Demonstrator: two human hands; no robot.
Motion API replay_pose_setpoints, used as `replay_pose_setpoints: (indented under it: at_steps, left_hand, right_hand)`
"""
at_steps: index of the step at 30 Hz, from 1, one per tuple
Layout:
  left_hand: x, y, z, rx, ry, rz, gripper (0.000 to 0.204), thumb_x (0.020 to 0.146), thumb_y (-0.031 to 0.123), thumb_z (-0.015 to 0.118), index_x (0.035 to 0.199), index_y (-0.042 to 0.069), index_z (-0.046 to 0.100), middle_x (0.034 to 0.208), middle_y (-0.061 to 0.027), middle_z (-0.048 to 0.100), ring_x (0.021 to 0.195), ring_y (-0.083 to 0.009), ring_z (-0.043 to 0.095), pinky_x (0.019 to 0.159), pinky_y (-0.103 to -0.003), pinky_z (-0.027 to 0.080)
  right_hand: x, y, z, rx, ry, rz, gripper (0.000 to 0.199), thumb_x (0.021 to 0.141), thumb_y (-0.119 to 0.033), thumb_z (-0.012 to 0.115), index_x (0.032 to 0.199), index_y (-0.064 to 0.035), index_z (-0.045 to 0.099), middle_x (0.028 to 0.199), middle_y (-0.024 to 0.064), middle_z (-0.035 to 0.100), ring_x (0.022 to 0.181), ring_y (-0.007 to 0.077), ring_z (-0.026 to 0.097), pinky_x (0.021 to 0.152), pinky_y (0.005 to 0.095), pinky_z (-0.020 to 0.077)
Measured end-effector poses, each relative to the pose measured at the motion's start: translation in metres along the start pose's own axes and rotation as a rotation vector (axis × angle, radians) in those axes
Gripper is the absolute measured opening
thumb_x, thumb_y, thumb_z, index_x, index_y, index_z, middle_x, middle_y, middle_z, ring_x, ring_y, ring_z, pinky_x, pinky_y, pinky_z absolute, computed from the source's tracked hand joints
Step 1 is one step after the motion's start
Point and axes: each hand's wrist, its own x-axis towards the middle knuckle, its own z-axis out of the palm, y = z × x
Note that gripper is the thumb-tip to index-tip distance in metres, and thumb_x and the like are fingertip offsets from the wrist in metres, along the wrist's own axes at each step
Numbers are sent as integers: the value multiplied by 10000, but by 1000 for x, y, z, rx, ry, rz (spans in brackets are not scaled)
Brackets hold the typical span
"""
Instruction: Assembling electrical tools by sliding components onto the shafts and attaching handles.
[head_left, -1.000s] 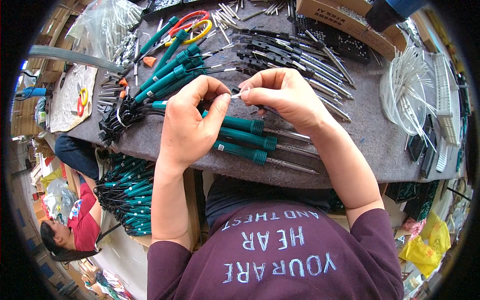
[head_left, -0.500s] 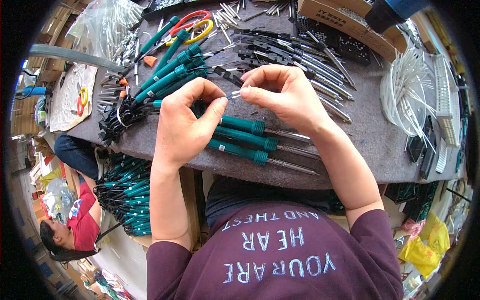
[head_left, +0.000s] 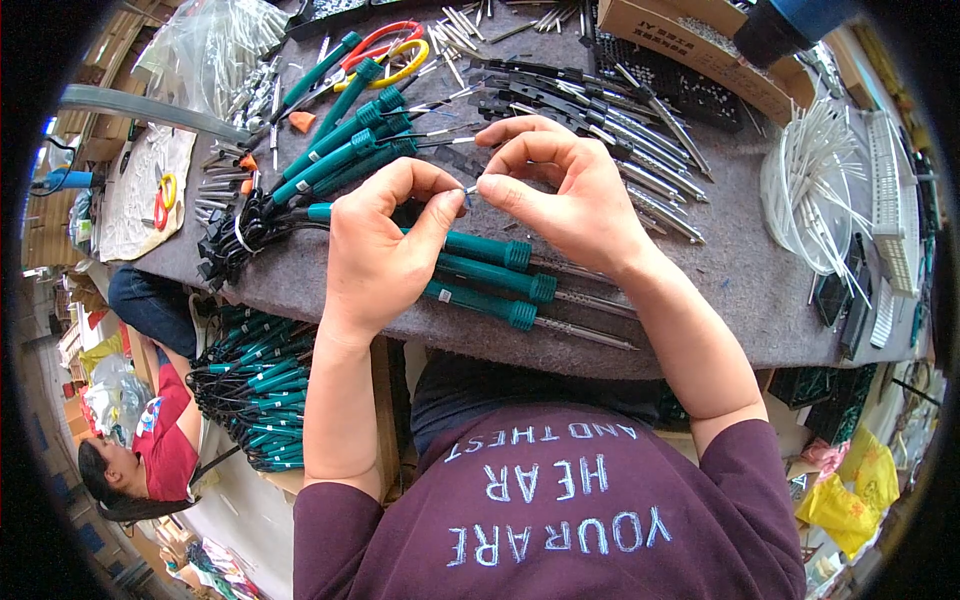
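Observation:
Between my fingertips, above the bench, is a thin wire (head_left: 471, 189) with a small pale end and a bluish part. My left hand (head_left: 380, 245) pinches it between thumb and index finger. From the other side, my right hand (head_left: 570, 195) closes its thumb and a fingertip on the pale end; its index finger curls above. Below my hands, several soldering irons with green handles (head_left: 492, 252) lie with their metal shafts pointing right. Behind my left hand a bundle of green handles (head_left: 345, 150) leans, with thin leads sticking out.
Slotted metal tubes (head_left: 660, 180) lie in a row behind my right hand. Red and yellow-handled scissors (head_left: 405, 60) rest at the back. A bag of white tubes (head_left: 815, 200) stands right, near a cardboard box (head_left: 690, 45). Another person (head_left: 165, 440) sits at lower left.
My hands have come closer together, and less of the wire shows between them. My left hand has shifted slightly right; the right fingertips have moved slightly left.

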Motion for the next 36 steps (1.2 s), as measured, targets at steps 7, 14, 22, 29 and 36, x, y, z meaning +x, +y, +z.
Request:
replay_pose_setpoints:
  at_steps: [7, 14, 22, 29, 36]
  left_hand:
    - [3, 3, -4, 118, 37, 52, 98, 889, 38, 729, 965, -19, 708, 881, -104, 737, 836, -168, 704, 795, -302, 538]
    - [0, 0, -13, 127, -23, -4, 122, 869, 24, 755, 975, -16, 710, 896, -86, 737, 882, -159, 708, 817, -293, 536]
    - [-2, -7, -11, -29, -27, -1, 234, 847, -7, 777, 1067, -1, 699, 906, -47, 716, 844, -109, 674, 815, -274, 546]
    - [2, -1, -13, -21, -90, 33, 141, 893, 50, 772, 1012, -15, 731, 835, -22, 697, 767, -85, 629, 732, -242, 511]
    - [2, -2, -11, -63, -68, -55, 101, 917, 73, 747, 932, -21, 714, 805, -16, 681, 741, -69, 608, 688, -240, 499]
  right_hand:
    - [0, -1, 4, 6, 56, -32, 171, 902, -114, 782, 995, 22, 736, 1264, 98, 631, 1062, 130, 653, 958, 294, 536]
    - [0, -1, 10, -95, 108, -122, 139, 833, -176, 797, 913, -63, 779, 1097, 75, 712, 1012, 179, 682, 860, 314, 530]
    - [2, -4, 8, -146, -23, -94, 252, 859, -195, 837, 1064, -65, 772, 1161, 59, 711, 1073, 148, 670, 908, 301, 532]
    - [1, -1, -10, 16, -135, 119, 307, 892, -163, 768, 1113, 40, 700, 1028, 111, 744, 954, 166, 709, 888, 326, 575]
    - [2, -2, -6, 130, -285, 222, 208, 969, -162, 682, 1080, 14, 691, 900, 46, 721, 833, 96, 649, 783, 276, 541]
